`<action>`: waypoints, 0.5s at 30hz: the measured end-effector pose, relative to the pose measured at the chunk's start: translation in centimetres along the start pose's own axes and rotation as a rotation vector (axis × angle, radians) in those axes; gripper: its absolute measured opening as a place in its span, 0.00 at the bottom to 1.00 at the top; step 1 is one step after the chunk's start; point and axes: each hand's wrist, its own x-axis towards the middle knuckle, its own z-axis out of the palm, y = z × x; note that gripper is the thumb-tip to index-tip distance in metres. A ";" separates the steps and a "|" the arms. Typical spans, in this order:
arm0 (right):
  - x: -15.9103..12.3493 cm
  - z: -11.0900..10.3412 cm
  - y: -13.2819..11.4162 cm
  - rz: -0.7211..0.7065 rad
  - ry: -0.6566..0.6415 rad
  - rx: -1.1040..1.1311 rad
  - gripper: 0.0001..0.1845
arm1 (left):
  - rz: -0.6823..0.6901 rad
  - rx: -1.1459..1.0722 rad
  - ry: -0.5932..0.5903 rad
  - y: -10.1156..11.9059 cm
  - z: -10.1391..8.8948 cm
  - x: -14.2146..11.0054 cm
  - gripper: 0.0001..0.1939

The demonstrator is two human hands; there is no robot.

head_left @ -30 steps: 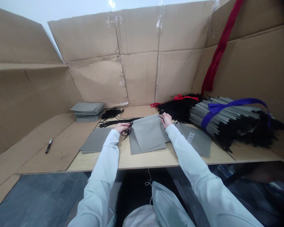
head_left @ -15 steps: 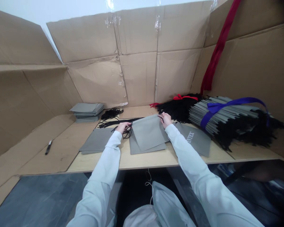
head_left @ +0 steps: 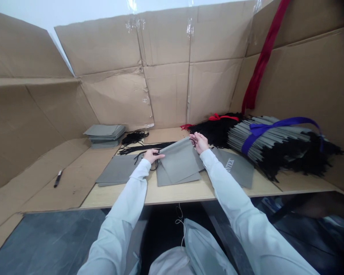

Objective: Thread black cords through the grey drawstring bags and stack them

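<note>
Between my hands a grey fabric drawstring bag (head_left: 181, 158) is held up at its top edge, tilted over other grey bags on the table. My left hand (head_left: 152, 156) pinches its upper left corner, with black cord hanging around the fingers. At the upper right corner my right hand (head_left: 200, 142) is closed, thumb and forefinger at the bag's edge with a bit of dark cord showing. Long black cords (head_left: 143, 148) lie just behind the left hand. Flat grey bags (head_left: 119, 170) lie to the left, and a printed grey bag (head_left: 237, 168) to the right.
A stack of grey bags (head_left: 104, 131) and a tangle of black cord (head_left: 134, 137) stand at back left. At right lies a bag bundle tied with purple ribbon (head_left: 253, 131), beside black cords (head_left: 213, 126) tied in red. A marker (head_left: 57, 178) lies left. Cardboard walls (head_left: 166, 91) enclose the table.
My left hand has shifted slightly right along the bag's corner, its thumb now stretched over the fabric. My right hand has moved up a little, its fingers changing position at the corner.
</note>
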 end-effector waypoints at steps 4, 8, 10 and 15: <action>0.5 -0.3 -0.2 -0.108 0.060 0.001 0.09 | 0.010 0.094 0.012 -0.2 0.2 0.1 0.19; 0.7 -0.3 -0.6 -0.167 0.089 0.013 0.11 | -0.007 0.076 0.007 0.2 0.3 0.1 0.20; 0.6 0.0 -0.7 -0.181 0.110 0.030 0.11 | 0.000 0.053 -0.011 0.7 0.4 0.1 0.19; 0.7 -0.1 -1.6 -0.199 0.136 0.071 0.09 | -0.027 -0.050 -0.062 1.5 0.4 -0.2 0.17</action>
